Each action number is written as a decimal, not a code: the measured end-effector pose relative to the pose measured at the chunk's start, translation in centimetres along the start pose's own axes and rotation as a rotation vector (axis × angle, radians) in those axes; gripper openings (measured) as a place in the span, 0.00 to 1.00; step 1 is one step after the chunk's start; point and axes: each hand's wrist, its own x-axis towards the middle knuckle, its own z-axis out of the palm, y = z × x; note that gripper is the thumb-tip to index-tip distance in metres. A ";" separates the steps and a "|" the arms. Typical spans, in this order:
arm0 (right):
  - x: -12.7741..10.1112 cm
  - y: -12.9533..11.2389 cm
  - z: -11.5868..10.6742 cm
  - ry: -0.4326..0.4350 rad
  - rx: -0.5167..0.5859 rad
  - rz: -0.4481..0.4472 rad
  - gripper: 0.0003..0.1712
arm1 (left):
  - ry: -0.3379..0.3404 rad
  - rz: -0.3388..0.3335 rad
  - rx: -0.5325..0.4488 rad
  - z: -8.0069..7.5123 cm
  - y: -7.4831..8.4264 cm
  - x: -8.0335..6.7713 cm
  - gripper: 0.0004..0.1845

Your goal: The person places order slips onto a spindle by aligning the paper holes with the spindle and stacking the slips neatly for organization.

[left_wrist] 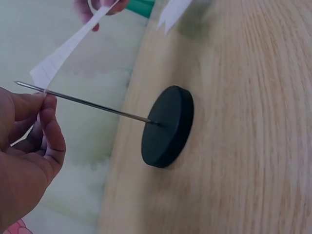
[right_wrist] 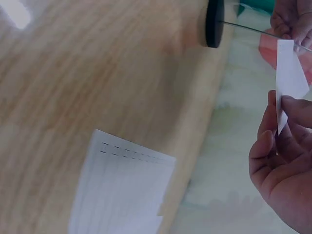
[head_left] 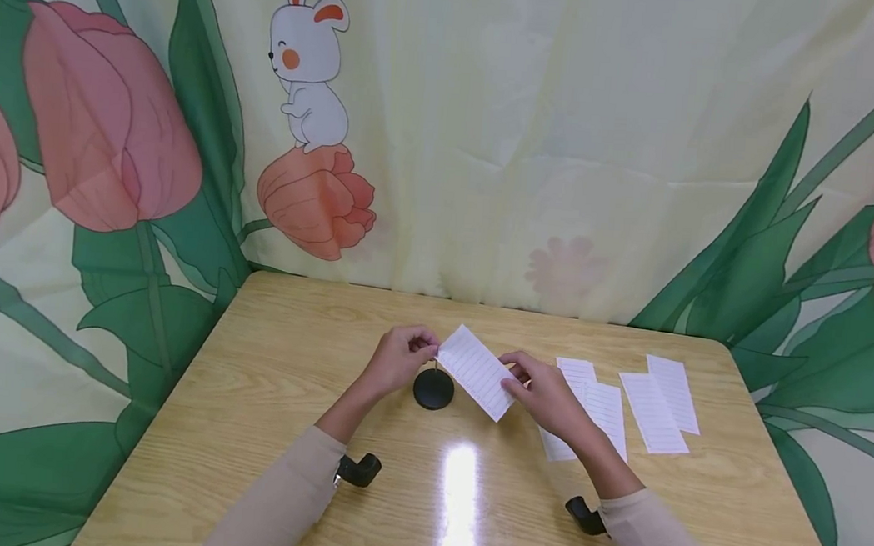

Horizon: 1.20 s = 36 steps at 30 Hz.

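A lined white paper slip is stretched between both hands above the table. My left hand pinches its left corner between thumb and fingers, right at the metal rod of a bill spike, close to the pointed tip. The spike's round black base stands on the table, just below that hand. With thumb and fingers, my right hand grips the slip's opposite edge. In the right wrist view the slip appears nearly edge-on and bent, its far end overlapping the rod.
Several more lined slips lie on the wooden table at the right, in two overlapping groups: one beside my right forearm, the other farther right. A printed curtain hangs behind the table's back edge.
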 end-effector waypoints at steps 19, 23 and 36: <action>-0.6 1.4 2.7 -0.092 -0.047 0.093 0.15 | -0.031 -0.049 0.075 1.2 -3.4 0.4 0.02; -0.7 1.5 2.9 -0.108 -0.057 0.104 0.15 | -0.033 -0.066 0.086 1.4 -4.0 0.3 0.03; -1.0 2.0 3.4 -0.144 -0.095 0.090 0.18 | -0.050 -0.086 0.133 1.9 -5.0 0.5 0.04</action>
